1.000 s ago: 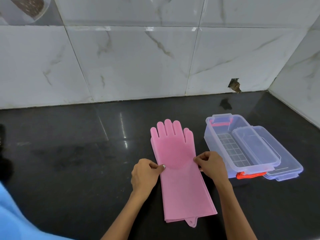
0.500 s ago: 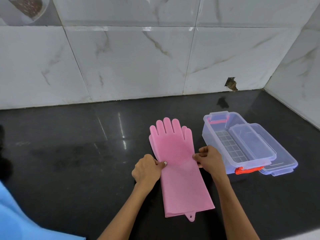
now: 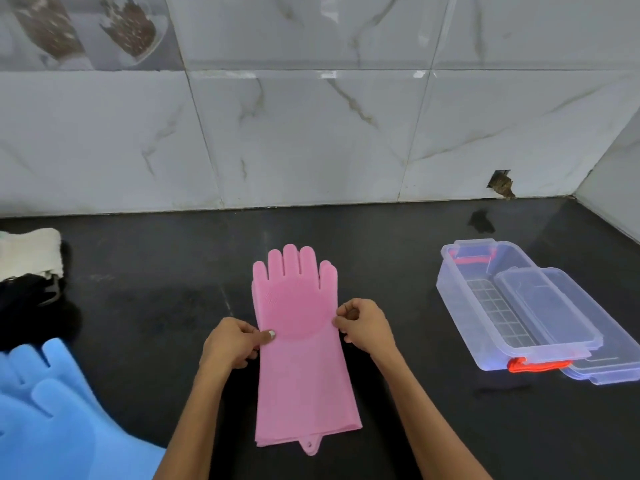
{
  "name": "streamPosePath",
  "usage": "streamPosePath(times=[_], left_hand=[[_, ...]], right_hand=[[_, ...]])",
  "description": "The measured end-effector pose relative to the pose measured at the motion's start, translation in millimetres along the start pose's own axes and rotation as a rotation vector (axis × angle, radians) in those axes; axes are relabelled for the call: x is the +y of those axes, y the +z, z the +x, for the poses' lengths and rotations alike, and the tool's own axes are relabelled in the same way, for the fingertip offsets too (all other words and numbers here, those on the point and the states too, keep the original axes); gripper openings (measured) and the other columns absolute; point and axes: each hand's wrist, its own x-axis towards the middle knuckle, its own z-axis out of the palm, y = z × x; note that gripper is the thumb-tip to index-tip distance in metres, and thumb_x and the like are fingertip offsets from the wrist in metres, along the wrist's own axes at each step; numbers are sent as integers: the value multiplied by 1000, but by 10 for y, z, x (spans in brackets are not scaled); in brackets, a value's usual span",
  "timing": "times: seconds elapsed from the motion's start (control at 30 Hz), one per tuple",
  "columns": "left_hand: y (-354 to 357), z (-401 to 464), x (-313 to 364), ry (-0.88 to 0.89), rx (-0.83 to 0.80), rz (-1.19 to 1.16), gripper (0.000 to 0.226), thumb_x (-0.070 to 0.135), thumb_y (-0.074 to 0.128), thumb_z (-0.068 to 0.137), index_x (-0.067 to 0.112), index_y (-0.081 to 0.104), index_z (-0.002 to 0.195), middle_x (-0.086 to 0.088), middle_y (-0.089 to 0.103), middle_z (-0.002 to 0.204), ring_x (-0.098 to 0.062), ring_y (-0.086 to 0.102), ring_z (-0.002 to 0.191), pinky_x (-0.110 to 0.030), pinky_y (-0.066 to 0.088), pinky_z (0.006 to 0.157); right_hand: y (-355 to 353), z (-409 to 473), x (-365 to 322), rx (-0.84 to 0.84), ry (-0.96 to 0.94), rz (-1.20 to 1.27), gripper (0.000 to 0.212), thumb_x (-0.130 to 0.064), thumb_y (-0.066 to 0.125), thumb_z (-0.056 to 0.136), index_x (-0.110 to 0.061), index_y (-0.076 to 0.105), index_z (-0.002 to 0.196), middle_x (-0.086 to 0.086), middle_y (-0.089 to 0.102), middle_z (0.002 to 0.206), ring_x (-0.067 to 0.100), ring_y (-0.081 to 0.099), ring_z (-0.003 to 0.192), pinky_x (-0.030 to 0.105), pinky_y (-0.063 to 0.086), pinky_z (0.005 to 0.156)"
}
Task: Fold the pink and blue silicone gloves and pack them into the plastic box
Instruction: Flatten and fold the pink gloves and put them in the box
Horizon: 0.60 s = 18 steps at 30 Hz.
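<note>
Gloves, pink: pink gloves (image 3: 300, 344) lie flat on the black counter (image 3: 145, 306) at the middle of the view, stacked one on the other, fingertips toward 12 o'clock and cuffs toward 6 o'clock; a small hanging tab sticks out at the cuff edge.
Left hand: left hand (image 3: 231, 344) sits at 9 o'clock of the pink gloves, fingers curled, thumb lying on top of the edge just below the round bristle patch, pinching that side.
Right hand: right hand (image 3: 363, 325) sits at 3 o'clock of the pink gloves, fingers curled in, pinching the opposite edge at about the same height.
Gloves, blue: blue gloves (image 3: 52, 410) lie on the counter at 8 o'clock, well apart from the pink ones, fingers toward 11 o'clock, partly cut off by the picture's edge.
Box: clear plastic box (image 3: 460, 296) stands open at 3 o'clock, well apart from the right hand, with red latches at its near and far ends.
Lid: clear lid (image 3: 547, 317) rests tilted, one side on the box's rim and the other on the counter.
Cloth: white cloth (image 3: 31, 252) lies at 9 o'clock by the left edge, beside a dark thing too unclear to name.
Wall: marble tiles (image 3: 311, 133) stand behind the counter at 12 o'clock.
</note>
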Motion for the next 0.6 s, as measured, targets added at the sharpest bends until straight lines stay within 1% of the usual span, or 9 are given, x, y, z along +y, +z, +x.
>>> streamPosePath(times=[0.07,0.13,0.2,0.27,0.37,0.5,0.6], left_hand=[[9,-24,-45,11,43,-11,26,33,80,72,10,69,69,-7,73,74,-19,67,67,-27,54,57],[27,-45,-65,27,63,-30,20,28,80,73,10,71,71,-5,73,72,-17,69,67,-25,53,54],[6,-45,-82,24,43,-71,13,21,79,76,9,72,73,-6,73,73,-14,69,65,-23,53,53],[-32,-39,-93,8,11,-100,10,15,78,77,9,72,72,-8,73,74,-13,68,65,-22,52,52],[-34,-44,-96,-11,-1,-118,9,13,79,75,7,73,74,-10,73,73,-13,67,61,-22,51,51],[23,-45,-117,0,57,-111,11,14,81,72,7,73,73,-9,72,68,-14,67,59,-21,52,50],[43,-45,-117,21,98,-82,11,16,80,73,10,71,71,-8,71,68,-17,68,62,-25,55,55]], right_hand=[[6,-8,14,34,10,57,10,-14,72,79,-13,63,84,4,70,82,16,67,69,31,58,66],[-36,-26,36,24,32,116,15,-17,77,76,-12,64,80,5,71,78,13,68,67,24,56,58],[-73,-38,46,-10,48,84,19,-25,78,76,-12,65,77,3,71,73,11,67,63,20,53,53],[-80,-41,33,-37,40,1,19,-31,77,76,-15,67,76,-1,71,69,11,66,58,18,50,51],[-56,-46,41,-36,-12,-77,15,-30,73,80,-17,68,75,-5,68,65,8,58,47,16,43,47],[-52,-46,60,-30,-34,-66,11,-25,71,83,-16,67,78,-3,66,66,11,60,54,18,46,50],[-5,-85,72,40,-71,-27,11,-21,74,79,-15,65,81,-2,67,72,12,62,63,26,53,62]])
